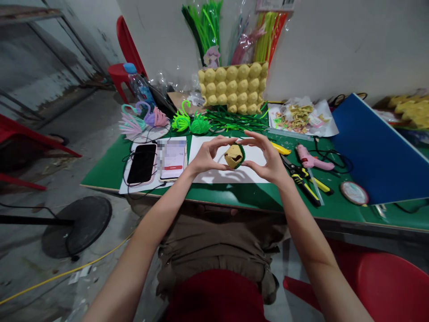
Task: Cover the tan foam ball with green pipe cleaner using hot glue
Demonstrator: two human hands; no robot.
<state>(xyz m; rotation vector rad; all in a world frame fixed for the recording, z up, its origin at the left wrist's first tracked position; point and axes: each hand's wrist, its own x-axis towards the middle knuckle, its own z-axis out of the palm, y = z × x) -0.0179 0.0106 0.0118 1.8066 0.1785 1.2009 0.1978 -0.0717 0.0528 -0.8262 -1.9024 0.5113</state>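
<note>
Between my two hands is a small yellow egg-carton cup (232, 156) with a dark green fuzzy pipe cleaner (241, 156) along its right side. My left hand (210, 154) grips the cup from the left, thumb below and fingers above. From the right, my right hand (264, 156) pinches the pipe-cleaner edge in the same way. Both hands hold the piece above a white sheet of paper (208, 176) on the green table. A jagged opening shows in the cup's near side. The fingertips partly hide its top and bottom.
Pliers (303, 181), a pink glue gun (313, 158) and a tape roll (354, 192) lie at right, beside a blue board (378, 152). Two phones (142, 164) with cables lie at left. Behind stand a yellow egg tray (233, 87), green pipe cleaners (234, 120) and pipe-cleaner swans (182, 118).
</note>
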